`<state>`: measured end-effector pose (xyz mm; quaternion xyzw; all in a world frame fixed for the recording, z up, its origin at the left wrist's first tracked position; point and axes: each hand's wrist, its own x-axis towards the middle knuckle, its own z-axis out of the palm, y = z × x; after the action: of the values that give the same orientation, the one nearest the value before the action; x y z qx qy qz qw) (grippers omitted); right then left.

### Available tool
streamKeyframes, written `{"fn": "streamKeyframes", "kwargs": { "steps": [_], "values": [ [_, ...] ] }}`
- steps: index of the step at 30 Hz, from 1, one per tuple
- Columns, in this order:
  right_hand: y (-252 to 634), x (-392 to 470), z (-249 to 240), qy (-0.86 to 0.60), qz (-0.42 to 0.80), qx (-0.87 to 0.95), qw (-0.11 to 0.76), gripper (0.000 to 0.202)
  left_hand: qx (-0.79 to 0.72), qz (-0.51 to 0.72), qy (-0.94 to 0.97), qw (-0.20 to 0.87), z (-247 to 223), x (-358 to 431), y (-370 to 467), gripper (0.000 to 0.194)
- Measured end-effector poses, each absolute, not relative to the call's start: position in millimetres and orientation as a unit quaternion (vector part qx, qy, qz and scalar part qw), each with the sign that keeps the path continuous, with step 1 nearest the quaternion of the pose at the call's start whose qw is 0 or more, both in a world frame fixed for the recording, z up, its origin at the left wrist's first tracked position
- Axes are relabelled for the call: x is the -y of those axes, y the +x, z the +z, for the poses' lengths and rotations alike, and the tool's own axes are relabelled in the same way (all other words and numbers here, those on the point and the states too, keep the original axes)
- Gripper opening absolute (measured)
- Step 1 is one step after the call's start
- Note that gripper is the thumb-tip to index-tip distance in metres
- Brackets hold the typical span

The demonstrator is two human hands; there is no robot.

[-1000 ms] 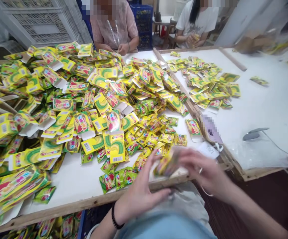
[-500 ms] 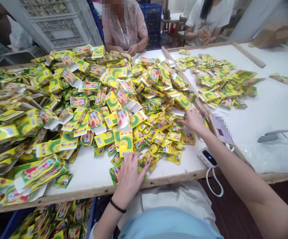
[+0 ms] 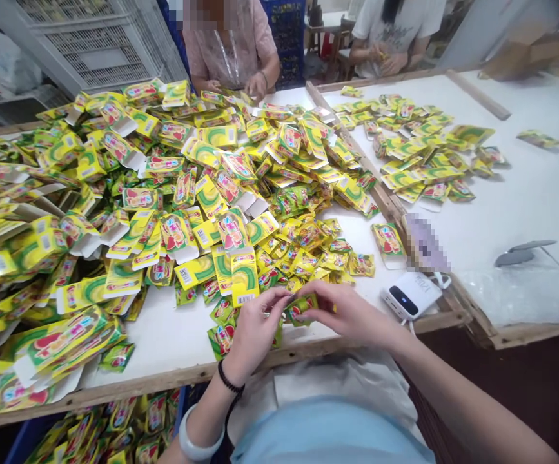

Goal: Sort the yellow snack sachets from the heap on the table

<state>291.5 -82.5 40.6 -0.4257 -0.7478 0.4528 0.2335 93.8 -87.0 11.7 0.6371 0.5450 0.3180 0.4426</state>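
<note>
My right hand (image 3: pixel 344 310) pinches a small green candy packet (image 3: pixel 303 307) just above the table's front edge. Fingers closed, my left hand (image 3: pixel 256 325) meets it at the packet's left end; whatever it grips is hidden behind the fingertips. Beneath my left hand, a green packet (image 3: pixel 221 339) lies on the white tabletop. Just beyond both hands is a heap of yellow and green packets (image 3: pixel 303 261). An upright-looking yellow carton (image 3: pixel 244 278) with a barcode end points toward my left hand.
Flattened and open yellow cartons (image 3: pixel 129 219) pile across the left. A white power bank (image 3: pixel 412 295), a purple item (image 3: pixel 424 241) and one carton (image 3: pixel 388 245) lie by a wooden divider (image 3: pixel 373 177). More cartons (image 3: pixel 419 154) lie beyond it. Two people work opposite.
My right hand has come back from the divider side toward my left hand and now holds a green packet. My left hand has lifted and closed its fingers. A carton by the divider is now uncovered.
</note>
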Motion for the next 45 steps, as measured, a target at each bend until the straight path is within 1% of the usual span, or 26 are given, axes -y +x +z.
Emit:
{"fn": "streamKeyframes", "kwargs": {
  "steps": [3,4,5,8,9,10,12,14,15,16,17,20,22,24,26,28,30,33,36,38,40,43,45],
  "values": [
    [285.8,76.1,25.2,-0.499,0.386,0.727,0.273,0.058,-0.549,0.327,0.598,0.484,12.2,87.9,94.6,0.024],
    [286.7,74.1,21.4,-0.501,0.378,0.726,0.282,0.063,-0.549,0.327,0.595,0.488,12.1,88.9,94.7,0.024],
    [288.3,72.8,19.0,-0.489,0.385,0.731,0.280,0.059,-0.543,0.322,0.602,0.488,12.5,90.1,94.8,0.023],
    [293.5,73.5,19.2,-0.423,0.441,0.757,0.232,0.021,-0.517,0.305,0.656,0.457,16.4,91.3,94.8,0.024],
    [294.8,74.8,20.8,-0.421,0.441,0.761,0.222,0.017,-0.521,0.309,0.674,0.423,18.1,89.8,94.2,0.026],
    [295.8,76.4,22.4,-0.433,0.429,0.761,0.222,0.018,-0.540,0.316,0.688,0.367,19.4,86.9,93.0,0.027],
    [296.9,79.9,24.8,-0.478,0.394,0.746,0.246,0.019,-0.616,0.321,0.691,0.201,19.4,77.4,88.8,0.034],
    [297.4,83.2,25.3,-0.505,0.404,0.711,0.276,0.022,-0.687,0.279,0.670,0.044,14.7,65.7,83.0,0.059],
    [297.6,84.8,24.6,-0.509,0.429,0.688,0.290,0.023,-0.707,0.246,0.664,0.000,10.9,60.5,79.8,0.073],
    [297.9,86.3,23.5,-0.509,0.459,0.663,0.303,0.023,-0.715,0.212,0.666,-0.020,6.8,56.5,76.5,0.081],
    [298.3,87.8,21.9,-0.505,0.492,0.636,0.315,0.023,-0.712,0.182,0.678,-0.020,2.7,53.9,73.0,0.083],
    [300.7,92.1,16.3,-0.492,0.567,0.558,0.354,0.026,-0.679,0.123,0.723,0.035,-3.2,55.4,61.4,0.076],
    [303.3,94.7,13.1,-0.487,0.593,0.520,0.375,0.025,-0.668,0.123,0.729,0.091,-0.3,61.9,54.3,0.069],
    [306.3,96.6,11.4,-0.489,0.602,0.495,0.392,0.024,-0.674,0.168,0.705,0.144,6.4,69.6,50.0,0.063],
    [309.1,96.9,12.2,-0.493,0.603,0.475,0.410,0.024,-0.681,0.243,0.653,0.223,13.8,76.7,50.1,0.054],
    [311.0,95.1,16.2,-0.486,0.605,0.456,0.436,0.024,-0.666,0.305,0.583,0.350,19.7,82.4,54.7,0.047],
    [310.9,91.1,23.6,-0.473,0.606,0.440,0.465,0.024,-0.624,0.345,0.514,0.477,23.8,86.6,62.8,0.046],
    [305.0,82.9,39.1,-0.446,0.597,0.427,0.512,0.024,-0.529,0.382,0.469,0.594,28.0,91.1,79.5,0.040],
    [294.3,76.2,56.0,-0.408,0.584,0.454,0.535,0.022,-0.473,0.364,0.457,0.660,32.8,94.4,97.2,0.036],
    [289.1,73.4,66.0,-0.393,0.564,0.516,0.511,0.019,-0.461,0.336,0.466,0.677,37.1,95.9,105.9,0.037],
    [288.5,73.0,74.3,-0.378,0.507,0.629,0.453,0.013,-0.454,0.303,0.500,0.673,41.2,97.2,110.0,0.035],
    [294.8,79.0,83.8,-0.340,0.392,0.795,0.314,0.017,-0.457,0.255,0.563,0.640,43.8,100.5,109.8,0.034],
    [299.9,87.0,87.3,-0.331,0.352,0.849,0.213,0.022,-0.451,0.221,0.596,0.627,42.3,105.1,109.0,0.037]
  ]
}}
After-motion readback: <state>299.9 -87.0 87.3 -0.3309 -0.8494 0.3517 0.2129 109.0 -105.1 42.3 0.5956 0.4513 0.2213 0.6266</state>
